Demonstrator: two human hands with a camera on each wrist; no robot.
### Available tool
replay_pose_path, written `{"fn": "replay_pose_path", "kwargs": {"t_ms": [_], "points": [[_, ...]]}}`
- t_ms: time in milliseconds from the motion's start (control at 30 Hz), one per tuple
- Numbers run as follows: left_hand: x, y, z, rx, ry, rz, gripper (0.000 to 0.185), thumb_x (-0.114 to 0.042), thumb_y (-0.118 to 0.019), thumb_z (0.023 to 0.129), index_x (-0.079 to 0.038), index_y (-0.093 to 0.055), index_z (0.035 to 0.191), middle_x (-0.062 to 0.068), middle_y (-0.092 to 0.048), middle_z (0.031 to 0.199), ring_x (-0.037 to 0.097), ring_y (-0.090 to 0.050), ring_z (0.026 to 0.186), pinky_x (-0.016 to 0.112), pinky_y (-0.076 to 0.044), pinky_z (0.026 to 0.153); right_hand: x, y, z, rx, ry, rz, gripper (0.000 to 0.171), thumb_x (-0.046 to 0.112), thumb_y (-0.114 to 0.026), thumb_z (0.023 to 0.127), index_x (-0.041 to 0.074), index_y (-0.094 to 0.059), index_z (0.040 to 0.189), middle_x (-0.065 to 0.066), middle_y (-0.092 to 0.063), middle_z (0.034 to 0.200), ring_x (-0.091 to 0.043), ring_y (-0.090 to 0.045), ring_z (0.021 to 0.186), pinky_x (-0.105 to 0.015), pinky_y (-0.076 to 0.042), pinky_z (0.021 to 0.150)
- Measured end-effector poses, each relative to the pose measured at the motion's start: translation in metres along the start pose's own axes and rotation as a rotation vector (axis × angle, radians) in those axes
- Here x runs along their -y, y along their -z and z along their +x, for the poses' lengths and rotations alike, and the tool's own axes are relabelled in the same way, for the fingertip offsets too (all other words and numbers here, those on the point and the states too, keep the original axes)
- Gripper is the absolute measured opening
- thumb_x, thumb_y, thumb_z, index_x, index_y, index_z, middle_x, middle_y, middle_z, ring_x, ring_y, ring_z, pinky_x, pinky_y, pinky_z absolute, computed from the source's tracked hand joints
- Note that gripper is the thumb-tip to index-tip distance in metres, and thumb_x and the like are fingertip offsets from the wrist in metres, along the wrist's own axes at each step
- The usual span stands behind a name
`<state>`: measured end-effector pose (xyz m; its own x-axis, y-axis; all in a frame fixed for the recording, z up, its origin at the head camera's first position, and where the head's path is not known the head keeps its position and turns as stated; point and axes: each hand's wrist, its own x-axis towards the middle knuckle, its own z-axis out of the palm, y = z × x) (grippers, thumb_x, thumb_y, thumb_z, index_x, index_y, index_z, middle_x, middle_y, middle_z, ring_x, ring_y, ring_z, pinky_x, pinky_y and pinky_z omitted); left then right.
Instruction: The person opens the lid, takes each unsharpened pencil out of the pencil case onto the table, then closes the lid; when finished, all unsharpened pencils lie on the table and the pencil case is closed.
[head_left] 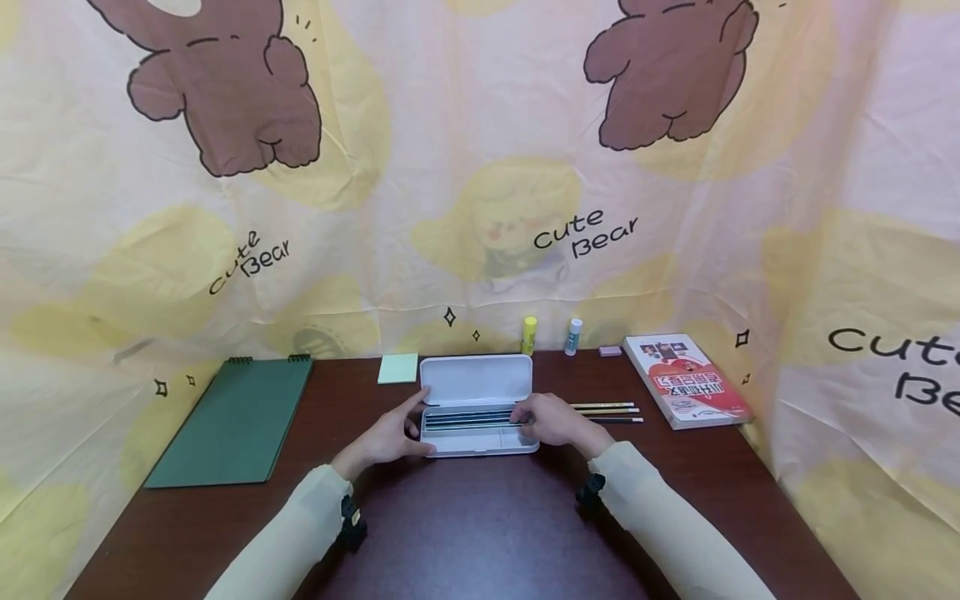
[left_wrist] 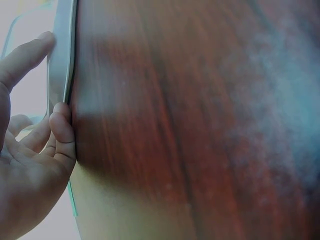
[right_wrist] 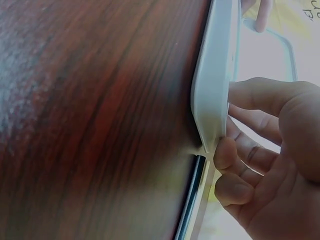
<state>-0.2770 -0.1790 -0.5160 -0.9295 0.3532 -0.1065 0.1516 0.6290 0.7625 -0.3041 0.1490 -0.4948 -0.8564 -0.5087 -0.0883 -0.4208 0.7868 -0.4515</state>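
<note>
A white pencil case (head_left: pixel 465 446) lies with its lid (head_left: pixel 476 379) raised at the back. Several dark pencils (head_left: pixel 465 419) lie lengthwise in its tray. My left hand (head_left: pixel 390 435) grips the left end, thumb at the front corner and index finger stretched toward the lid hinge. In the left wrist view that thumb (left_wrist: pixel 25 60) rests against the case's wall. My right hand (head_left: pixel 551 418) reaches over the right end, its thumb and fingers curled down to pinch a pencil; the fingertips are partly hidden. In the right wrist view the thumb (right_wrist: pixel 255 95) passes over the case's rim.
More pencils (head_left: pixel 622 409) lie right of the case. A red-and-white book (head_left: pixel 686 379), pink eraser (head_left: pixel 611 351), glue stick (head_left: pixel 573 337) and yellow tube (head_left: pixel 529 335) stand or lie toward the back right. Pale green sticky notes (head_left: pixel 397 368) and a green spiral pad (head_left: pixel 225 425) are leftward.
</note>
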Motion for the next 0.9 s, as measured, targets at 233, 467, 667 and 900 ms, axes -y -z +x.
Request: {"fn": "replay_pose_path", "kwargs": {"t_ms": [233, 467, 667, 900], "points": [[0.0017, -0.0009, 0.0003, 0.002, 0.003, -0.007, 0.109, -0.03, -0.089, 0.075, -0.034, -0.02, 0.159, 0.007, -0.055, 0.138, 0.018, -0.053, 0.088, 0.03, -0.049, 0.068, 0.0021, -0.0011, 0.0005, -0.006, -0.022, -0.002, 0.015, 0.012, -0.075, 0.086, 0.015, -0.077, 0.101, 0.002, -0.07, 0.099, -0.015, -0.06, 0.092, -0.04, -0.053, 0.087], [0.001, -0.0004, 0.0007, -0.004, 0.003, -0.003, 0.109, -0.029, -0.089, 0.074, -0.034, -0.02, 0.159, 0.007, -0.054, 0.139, 0.018, -0.053, 0.088, 0.029, -0.049, 0.068, 0.0008, -0.0004, 0.0009, -0.062, -0.026, 0.017, 0.026, 0.013, -0.077, 0.084, 0.013, -0.076, 0.111, 0.001, -0.07, 0.107, -0.018, -0.062, 0.101, -0.044, -0.051, 0.098], [-0.0006, -0.0004, 0.0002, -0.003, 0.0, -0.009, 0.109, -0.028, -0.089, 0.075, -0.033, -0.02, 0.16, 0.007, -0.054, 0.139, 0.018, -0.053, 0.088, 0.029, -0.049, 0.068, -0.0002, 0.0, 0.0009, -0.047, -0.01, -0.01, 0.024, 0.013, -0.076, 0.085, 0.013, -0.077, 0.109, 0.0, -0.07, 0.107, -0.019, -0.062, 0.101, -0.044, -0.051, 0.097], [0.0005, -0.0012, 0.0002, -0.007, 0.003, -0.002, 0.11, -0.028, -0.089, 0.075, -0.033, -0.02, 0.16, 0.007, -0.054, 0.139, 0.017, -0.053, 0.088, 0.029, -0.049, 0.068, -0.0016, -0.0023, 0.001, -0.036, -0.016, -0.004, 0.026, 0.012, -0.075, 0.085, 0.013, -0.075, 0.111, -0.001, -0.071, 0.102, -0.016, -0.062, 0.093, -0.042, -0.053, 0.089]]}}
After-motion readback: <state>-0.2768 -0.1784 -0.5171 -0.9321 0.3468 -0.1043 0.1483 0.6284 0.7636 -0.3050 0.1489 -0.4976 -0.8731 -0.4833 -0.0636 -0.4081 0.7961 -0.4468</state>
